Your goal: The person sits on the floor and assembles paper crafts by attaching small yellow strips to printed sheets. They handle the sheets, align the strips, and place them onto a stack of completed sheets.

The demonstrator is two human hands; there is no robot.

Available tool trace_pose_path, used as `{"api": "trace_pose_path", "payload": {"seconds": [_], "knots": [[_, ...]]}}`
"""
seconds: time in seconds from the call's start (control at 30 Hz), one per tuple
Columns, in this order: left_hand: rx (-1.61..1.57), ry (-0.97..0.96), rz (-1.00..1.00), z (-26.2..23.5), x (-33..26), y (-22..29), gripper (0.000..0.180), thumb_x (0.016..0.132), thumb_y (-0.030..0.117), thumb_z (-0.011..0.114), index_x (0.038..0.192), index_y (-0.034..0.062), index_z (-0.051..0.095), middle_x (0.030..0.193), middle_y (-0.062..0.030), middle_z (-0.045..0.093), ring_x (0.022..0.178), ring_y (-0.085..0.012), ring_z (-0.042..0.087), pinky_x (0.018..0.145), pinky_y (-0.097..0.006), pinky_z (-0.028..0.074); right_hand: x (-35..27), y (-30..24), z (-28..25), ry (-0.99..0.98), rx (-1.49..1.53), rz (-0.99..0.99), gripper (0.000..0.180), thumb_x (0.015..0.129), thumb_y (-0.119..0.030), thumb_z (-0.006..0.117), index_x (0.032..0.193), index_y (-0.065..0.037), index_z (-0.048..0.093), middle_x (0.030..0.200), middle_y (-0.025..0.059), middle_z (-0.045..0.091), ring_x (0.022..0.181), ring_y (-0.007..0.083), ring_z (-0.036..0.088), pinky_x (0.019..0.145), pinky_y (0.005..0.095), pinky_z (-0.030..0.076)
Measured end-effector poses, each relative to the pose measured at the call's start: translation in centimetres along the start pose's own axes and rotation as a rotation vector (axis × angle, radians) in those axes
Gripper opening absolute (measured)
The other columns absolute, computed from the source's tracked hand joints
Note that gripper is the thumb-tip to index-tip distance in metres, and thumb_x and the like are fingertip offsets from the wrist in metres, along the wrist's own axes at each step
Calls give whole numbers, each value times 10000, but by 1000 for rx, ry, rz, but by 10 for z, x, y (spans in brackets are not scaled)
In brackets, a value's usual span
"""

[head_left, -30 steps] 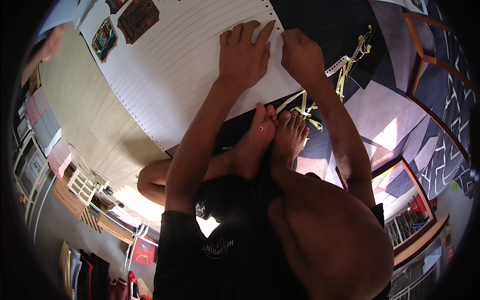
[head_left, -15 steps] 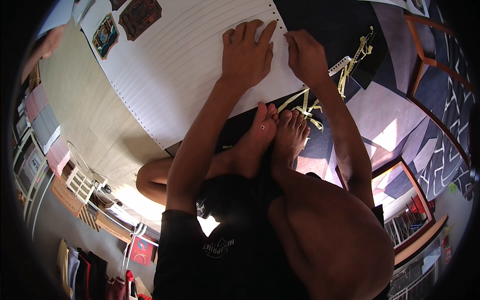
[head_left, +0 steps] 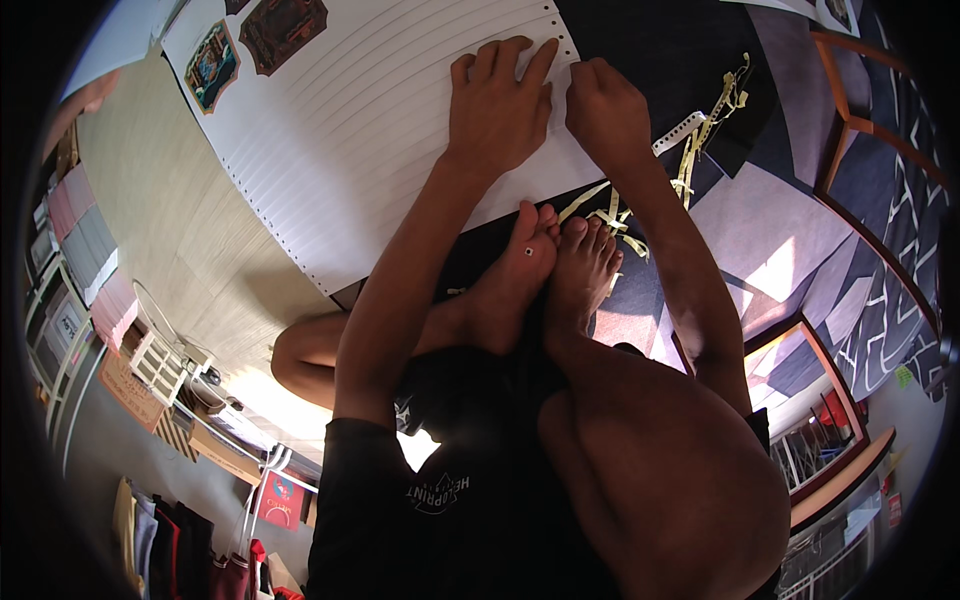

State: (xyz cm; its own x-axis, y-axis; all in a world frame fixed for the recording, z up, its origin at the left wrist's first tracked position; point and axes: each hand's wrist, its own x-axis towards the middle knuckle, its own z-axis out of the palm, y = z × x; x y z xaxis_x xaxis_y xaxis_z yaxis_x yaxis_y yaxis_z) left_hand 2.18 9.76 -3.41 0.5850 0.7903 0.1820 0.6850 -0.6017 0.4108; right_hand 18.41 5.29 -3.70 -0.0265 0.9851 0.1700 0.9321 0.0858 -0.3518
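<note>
A large white lined sheet of paper (head_left: 340, 160) lies on the floor, with small punched holes along its side edges. My left hand (head_left: 498, 110) presses flat on it near the right edge, fingers spread and nothing held. Just right of it, my right hand (head_left: 608, 112) is closed, thumb and fingers together at the punched edge strip; the pinch itself is mostly hidden by the hand. A white punched strip (head_left: 680, 132) shows beside my right wrist, and whether it joins the sheet is hidden.
Thin yellowish strips (head_left: 718, 105) lie tangled right of my right hand and near my feet (head_left: 585, 260). Two dark ornate printed pieces (head_left: 283, 32) sit at the sheet's upper left. A wooden-framed object (head_left: 838, 150) stands at right. Another person's hand (head_left: 85, 100) appears at far left.
My right hand has turned and shifted slightly down and left along the sheet's edge, its fingers curled in more. My left hand has barely moved.
</note>
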Motion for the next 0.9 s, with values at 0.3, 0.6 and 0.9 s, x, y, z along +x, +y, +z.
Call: {"api": "trace_pose_path", "payload": {"seconds": [0.3,0.6,0.9], "knots": [[15,9,16,0,-1,0,526,893,242,652,1406,164,566,1307,-92,561,1192,-274,505,997,-463,348,10,4,-3,47,242,190,79,854,-50,622,855,20,657,829,203,683,733,387,687,701,436,575],[-163,105,-68,4,-2,7,379,885,173,668,1261,132,650,1187,-82,615,1076,-274,548,920,-435,400,4,10,-14,35,521,248,117,909,-50,623,959,26,697,874,180,710,782,348,710,708,404,561],[-292,144,-128,14,11,10,240,839,99,694,1078,83,713,1026,-81,661,935,-294,607,845,-427,468,0,13,-15,65,498,255,79,904,-57,661,950,3,686,884,176,679,754,334,704,673,386,571]]}}
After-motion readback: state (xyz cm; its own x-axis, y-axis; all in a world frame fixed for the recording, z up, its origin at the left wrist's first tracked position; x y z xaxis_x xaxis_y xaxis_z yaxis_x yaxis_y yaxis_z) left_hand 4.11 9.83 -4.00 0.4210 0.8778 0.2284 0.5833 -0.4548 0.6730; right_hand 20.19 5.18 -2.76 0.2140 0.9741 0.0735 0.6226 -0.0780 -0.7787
